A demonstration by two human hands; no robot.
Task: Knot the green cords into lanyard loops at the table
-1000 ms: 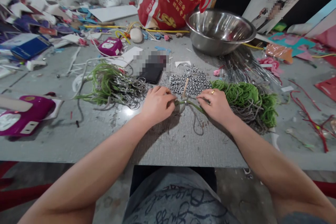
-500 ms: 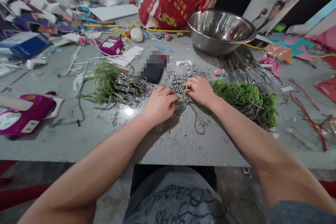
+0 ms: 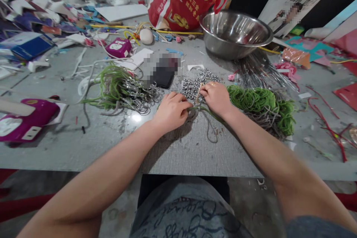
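Observation:
My left hand (image 3: 173, 108) is closed, thumb and fingers pinching a green cord (image 3: 206, 110) just above the table. Between my hands a small shiny metal bead (image 3: 199, 108) sits on this cord. A grey cord loop (image 3: 213, 134) hangs down from it onto the table. My right hand (image 3: 216, 97) is closed on a short pale wooden stick (image 3: 199, 92), whose lower tip points down at the bead. Many loose silver beads (image 3: 189, 88) lie behind my hands. Left of them is a bundle of green cords with metal rings (image 3: 117, 85); on the right, a green and grey cord bundle (image 3: 259, 100).
A dark phone (image 3: 164, 76) lies behind my left hand. Further back are a steel bowl (image 3: 234, 46) and a red bag (image 3: 181, 0). Purple power sockets (image 3: 28, 121) and a blue box (image 3: 30, 46) are on the left. Red cords (image 3: 329, 130) lie at the right.
My right hand has shifted very slightly to the right, with the stick still in its fingers. The left hand stays in nearly the same place on the cord.

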